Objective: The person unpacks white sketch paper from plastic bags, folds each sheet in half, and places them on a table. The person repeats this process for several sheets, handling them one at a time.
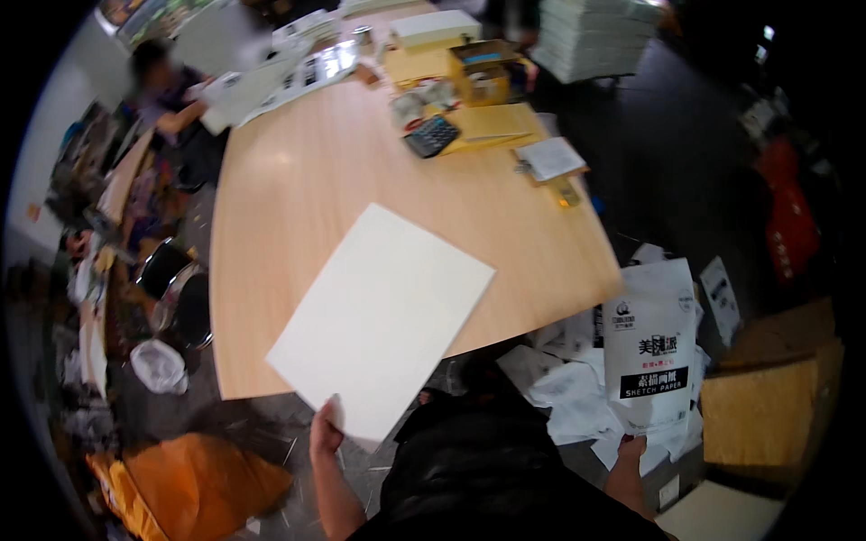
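A thick white sheet or stack of drawing paper [383,311] lies slanted across the near part of the wooden table, its near corner past the edge. My left hand [327,428] grips that near edge, thumb on top and fingers hidden beneath. Off to the right of the table, my right hand [633,444] holds the bottom end of a white printed paper bag [649,338]. The bag stands upright and looks flat, with black and red print. Whether anything is inside it I cannot tell.
On the pale wooden table [271,225] sit a calculator [432,136], a clipboard [550,160] and a cardboard box [480,72]. More white bags [573,392] are heaped on the floor beside a carton [762,415]. A person [171,108] handles bags far left. An orange sack [194,487] lies near left.
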`<state>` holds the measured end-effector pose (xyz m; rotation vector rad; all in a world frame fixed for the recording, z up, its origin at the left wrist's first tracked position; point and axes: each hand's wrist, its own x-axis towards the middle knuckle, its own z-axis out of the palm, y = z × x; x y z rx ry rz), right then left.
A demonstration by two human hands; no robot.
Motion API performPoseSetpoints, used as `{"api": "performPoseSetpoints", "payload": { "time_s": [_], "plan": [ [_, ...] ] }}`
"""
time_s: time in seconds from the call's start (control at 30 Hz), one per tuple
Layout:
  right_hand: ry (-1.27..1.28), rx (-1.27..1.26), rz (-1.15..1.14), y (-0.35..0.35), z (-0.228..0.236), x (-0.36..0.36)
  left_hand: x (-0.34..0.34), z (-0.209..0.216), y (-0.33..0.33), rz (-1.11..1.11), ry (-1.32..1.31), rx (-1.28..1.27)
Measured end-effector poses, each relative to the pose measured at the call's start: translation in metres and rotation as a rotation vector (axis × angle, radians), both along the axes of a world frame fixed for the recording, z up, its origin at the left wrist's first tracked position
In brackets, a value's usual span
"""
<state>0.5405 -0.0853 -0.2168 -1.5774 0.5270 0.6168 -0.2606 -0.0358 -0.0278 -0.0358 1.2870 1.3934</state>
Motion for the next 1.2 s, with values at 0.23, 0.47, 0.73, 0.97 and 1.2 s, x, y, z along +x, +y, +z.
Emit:
{"api": "performPoseSetpoints", "payload": {
  "time_s": [0.23,0.47,0.73,0.97,1.2],
  "plan": [
    [-0.51,-0.035,1.382,0.159,-0.006,-0.217,0.026,0.01,0.017,-0.129,0.372,0.103],
    [0.529,-0.019,1.891,0.251,0.185,-0.386,0.089,0.104,0.001,-0.312,1.185,-0.038],
    [1.017,0.194,1.864,0.258,0.147,-0.422,0.122,0.112,0.005,-0.313,1.477,0.22],
    [0.95,0.226,1.821,0.243,0.138,-0.429,0.119,0.117,0.005,-0.312,1.556,0.248],
    [0.935,0.279,1.812,0.237,0.141,-0.433,0.124,0.13,0.007,-0.358,1.526,0.205]
  ]
}}
